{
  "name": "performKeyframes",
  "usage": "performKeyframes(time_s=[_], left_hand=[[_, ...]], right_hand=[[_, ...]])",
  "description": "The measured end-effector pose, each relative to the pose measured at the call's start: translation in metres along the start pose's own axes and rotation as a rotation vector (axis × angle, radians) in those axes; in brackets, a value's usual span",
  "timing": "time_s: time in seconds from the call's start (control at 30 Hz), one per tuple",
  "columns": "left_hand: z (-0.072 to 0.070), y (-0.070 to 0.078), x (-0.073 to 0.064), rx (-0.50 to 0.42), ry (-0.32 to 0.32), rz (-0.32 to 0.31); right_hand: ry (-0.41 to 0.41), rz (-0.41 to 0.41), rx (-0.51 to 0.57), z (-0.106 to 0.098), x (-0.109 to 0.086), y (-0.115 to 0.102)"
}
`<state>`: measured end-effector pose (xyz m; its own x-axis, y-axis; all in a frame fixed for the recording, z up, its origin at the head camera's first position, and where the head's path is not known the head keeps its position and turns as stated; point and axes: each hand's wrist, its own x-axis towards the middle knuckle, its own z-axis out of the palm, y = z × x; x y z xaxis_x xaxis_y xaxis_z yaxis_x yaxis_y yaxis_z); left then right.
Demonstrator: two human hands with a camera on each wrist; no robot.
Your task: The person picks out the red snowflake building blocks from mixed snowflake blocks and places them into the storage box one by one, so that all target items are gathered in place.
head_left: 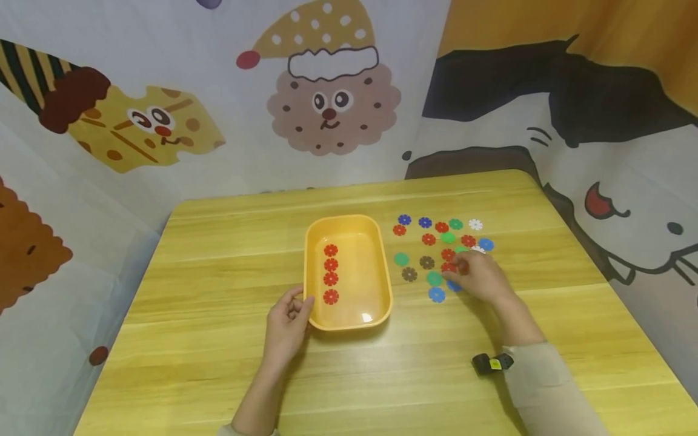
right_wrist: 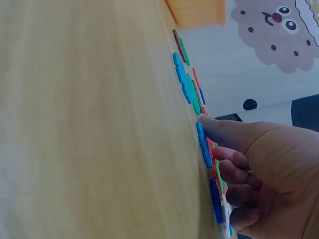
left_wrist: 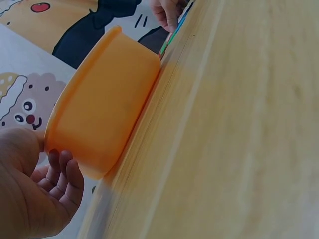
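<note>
My left hand holds the left front edge of a yellow plastic tray, thumb at the rim and fingers along the outside wall. Inside the tray, several red snowflake discs form a column on the left. To the right of the tray, my right hand reaches down into a spread of coloured snowflake discs. Its thumb and index finger are apart, beside a red snowflake disc that they partly cover. The right wrist view shows the thumb tip down at a blue disc, the other fingers loosely curled.
Blue, green, brown, white and red discs lie around the right hand on the wooden table. A small black device is by the right sleeve. A cartoon-printed cloth hangs behind the table.
</note>
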<state>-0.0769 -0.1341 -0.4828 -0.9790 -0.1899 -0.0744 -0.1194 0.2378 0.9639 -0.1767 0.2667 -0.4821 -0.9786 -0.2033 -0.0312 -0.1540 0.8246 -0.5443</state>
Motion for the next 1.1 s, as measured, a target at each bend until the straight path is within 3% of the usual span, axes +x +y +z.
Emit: performKeyframes(time_s=[0.33,0.57,0.83,0.93,1.1], left_hand=[[0.001,-0.002,0.001,0.000,0.005,-0.019],[0.000,0.000,0.000,-0.006,0.000,0.010],[0.001,-0.001,0.000,-0.007,0.005,-0.004],[0.001,0.005,-0.001,0.004,0.007,-0.022],[0.000,0.027,-0.009,0.013,-0.002,-0.015]], right_hand=[[-0.032,0.030,0.076,0.002,0.001,0.000],[-0.033,-0.016,0.128,0.007,0.004,0.005],[-0.050,-0.089,0.121,0.006,0.004,0.007],[-0.023,-0.094,0.118,0.006,0.004,0.005],[0.039,-0.109,0.163,0.004,0.006,-0.007]])
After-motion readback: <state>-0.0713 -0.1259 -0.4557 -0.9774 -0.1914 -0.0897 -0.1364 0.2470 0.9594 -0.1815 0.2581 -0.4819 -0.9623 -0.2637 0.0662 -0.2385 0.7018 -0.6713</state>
